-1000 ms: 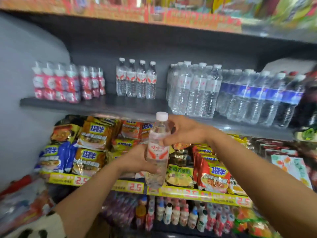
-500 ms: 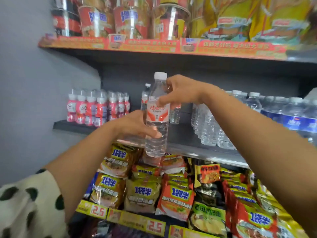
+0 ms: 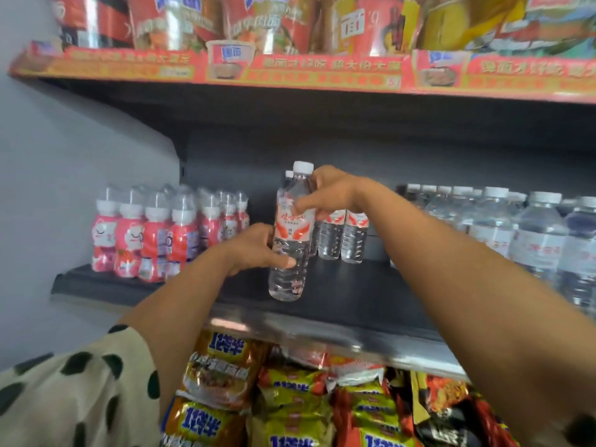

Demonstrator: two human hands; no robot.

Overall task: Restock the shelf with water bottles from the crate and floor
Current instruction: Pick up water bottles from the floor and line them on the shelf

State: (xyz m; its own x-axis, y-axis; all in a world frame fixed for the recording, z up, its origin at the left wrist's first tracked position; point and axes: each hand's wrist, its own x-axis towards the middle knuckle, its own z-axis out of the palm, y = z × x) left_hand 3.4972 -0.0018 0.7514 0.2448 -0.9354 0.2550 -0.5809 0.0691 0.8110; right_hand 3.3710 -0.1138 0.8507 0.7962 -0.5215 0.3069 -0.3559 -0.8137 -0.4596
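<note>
above shelf (image 3: 338, 304), bottle (image 3: 292, 240) between fingers (image 3: 283, 262)

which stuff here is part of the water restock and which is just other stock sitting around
Part of the job:
- clear plastic water bottle with red-and-white label, held by left hand and right hand
- matching bottles standing behind it
- dark shelf

Just there:
- pink cat-face drink bottles
- larger clear water bottles
- noodle packets below
- noodle cups above

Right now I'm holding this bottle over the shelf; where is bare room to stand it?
Bare shelf lies in front of the red-label bottles, between the pink drinks and the crowded bottles on the right.
</note>
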